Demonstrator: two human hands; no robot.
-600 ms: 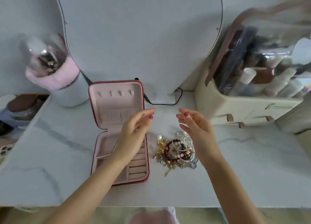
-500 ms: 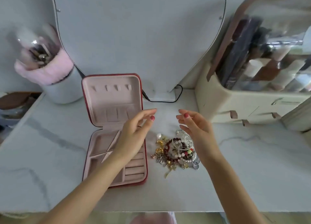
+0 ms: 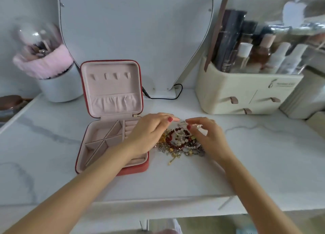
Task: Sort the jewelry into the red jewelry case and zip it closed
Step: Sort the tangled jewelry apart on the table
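- Worktop (image 3: 263,163): bare marble right of right hand (image 3: 211,139) and toward near edge; organizer (image 3: 246,93) well beyond it.
- One case (image 3: 112,124), open, under left hand (image 3: 149,133); lid upright, hinge side away from the person.
- One jewelry pile (image 3: 179,144) between both hands, beside case.
- Left hand fingers curled into pile, grip unclear; right pinches a silver piece (image 3: 182,123).

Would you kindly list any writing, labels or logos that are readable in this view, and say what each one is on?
No text can be read here.
Cream cosmetics organizer: a small logo with a line of print at its upper right, too blurred to read.
Dark tube inside it: small print near the base, too small to read.
Red jewelry case: no writing visible.
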